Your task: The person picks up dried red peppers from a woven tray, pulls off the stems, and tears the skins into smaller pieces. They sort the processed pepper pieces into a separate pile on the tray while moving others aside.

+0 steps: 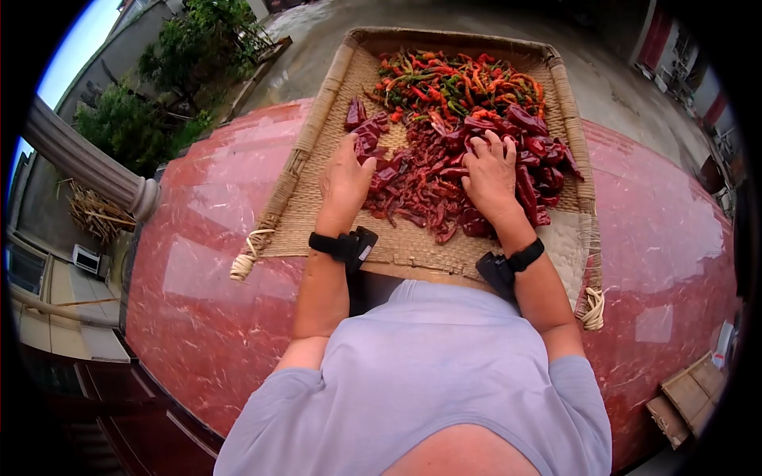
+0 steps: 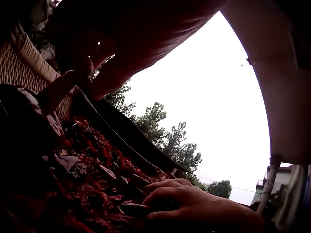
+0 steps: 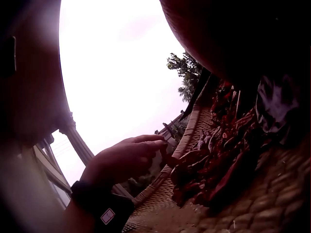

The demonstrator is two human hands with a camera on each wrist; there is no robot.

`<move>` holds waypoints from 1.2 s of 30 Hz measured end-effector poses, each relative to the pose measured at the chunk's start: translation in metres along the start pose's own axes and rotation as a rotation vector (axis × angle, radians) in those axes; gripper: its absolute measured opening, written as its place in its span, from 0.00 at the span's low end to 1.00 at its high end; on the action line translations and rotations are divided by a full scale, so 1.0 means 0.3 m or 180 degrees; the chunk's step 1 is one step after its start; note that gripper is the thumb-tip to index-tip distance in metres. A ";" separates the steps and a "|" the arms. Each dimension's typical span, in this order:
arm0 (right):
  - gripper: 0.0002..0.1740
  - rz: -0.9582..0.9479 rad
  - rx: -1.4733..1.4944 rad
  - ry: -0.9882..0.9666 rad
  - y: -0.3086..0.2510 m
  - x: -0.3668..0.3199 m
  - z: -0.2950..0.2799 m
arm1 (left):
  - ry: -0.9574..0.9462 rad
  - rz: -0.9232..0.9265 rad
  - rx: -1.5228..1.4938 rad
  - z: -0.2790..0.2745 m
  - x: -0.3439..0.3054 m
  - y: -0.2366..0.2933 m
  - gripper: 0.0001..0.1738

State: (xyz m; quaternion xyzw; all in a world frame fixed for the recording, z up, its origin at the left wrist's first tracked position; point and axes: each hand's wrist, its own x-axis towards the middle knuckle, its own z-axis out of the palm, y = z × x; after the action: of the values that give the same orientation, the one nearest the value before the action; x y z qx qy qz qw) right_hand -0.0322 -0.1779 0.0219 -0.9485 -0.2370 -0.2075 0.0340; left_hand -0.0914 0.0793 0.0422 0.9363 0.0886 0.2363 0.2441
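Dark red dried peppers (image 1: 413, 178) lie in a heap on a woven tray (image 1: 309, 186). My left hand (image 1: 345, 178) is at the heap's left side; in the right wrist view the left hand (image 3: 124, 160) pinches a dark red pepper (image 3: 167, 157) between thumb and fingers. Over larger, glossy peppers (image 1: 548, 170) on the right, my right hand (image 1: 492, 174) rests with bent, spread fingers. The left wrist view shows this right hand (image 2: 194, 206) with thumb and fingers apart, touching peppers (image 2: 104, 194); what lies under its palm is hidden.
Orange, red and green thin peppers (image 1: 456, 83) fill the tray's far end. The tray has a raised rim (image 1: 444, 36) and stands above red polished stone (image 1: 214, 238). A column (image 1: 87, 155) rises at the left, cardboard (image 1: 686, 397) lies at the lower right.
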 end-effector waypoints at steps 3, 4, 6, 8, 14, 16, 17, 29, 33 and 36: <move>0.16 -0.0118 0.0974 0.0806 0.009 0.000 0.010 | -0.0674 -0.0036 -0.0525 -0.019 -0.014 0.101 0.31; 0.17 -0.0238 0.1090 0.1259 -0.008 0.001 -0.048 | -0.0922 -0.0023 -0.0764 -0.011 -0.020 0.129 0.31; 0.18 -0.0346 0.2109 0.1087 -0.016 0.013 -0.073 | -0.1168 -0.0028 -0.1532 0.004 -0.044 0.199 0.30; 0.19 -0.0469 0.3012 0.0837 -0.033 0.008 -0.092 | -0.0976 0.0028 -0.2574 0.068 -0.068 0.238 0.21; 0.17 -0.0318 0.3047 0.0263 0.005 0.006 -0.129 | -0.0750 -0.0492 -0.2953 0.009 -0.051 0.229 0.11; 0.17 -0.0132 0.3294 0.0298 0.039 0.009 -0.159 | -0.0458 -0.0667 -0.2958 -0.005 -0.022 0.170 0.11; 0.16 -0.0122 0.3460 0.0493 0.035 0.009 -0.161 | -0.0490 -0.0735 -0.3073 0.004 -0.016 0.147 0.14; 0.14 -0.0188 0.1234 -0.0075 0.009 -0.055 -0.256 | -0.0352 -0.0556 -0.2412 -0.005 -0.015 0.118 0.14; 0.13 -0.0567 0.0399 -0.0491 0.049 -0.137 -0.290 | 0.0873 -0.0331 -0.1400 0.045 0.032 -0.044 0.22; 0.15 -0.0783 0.0069 -0.0424 0.037 -0.184 -0.247 | 0.0796 -0.0627 -0.1420 0.019 0.018 -0.012 0.31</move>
State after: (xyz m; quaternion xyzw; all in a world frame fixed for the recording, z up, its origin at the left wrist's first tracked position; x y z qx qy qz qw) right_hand -0.0993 -0.2238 0.0673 -0.9235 -0.3555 -0.1441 0.0028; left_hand -0.0841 0.0815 0.0382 0.8099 0.1544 0.3389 0.4532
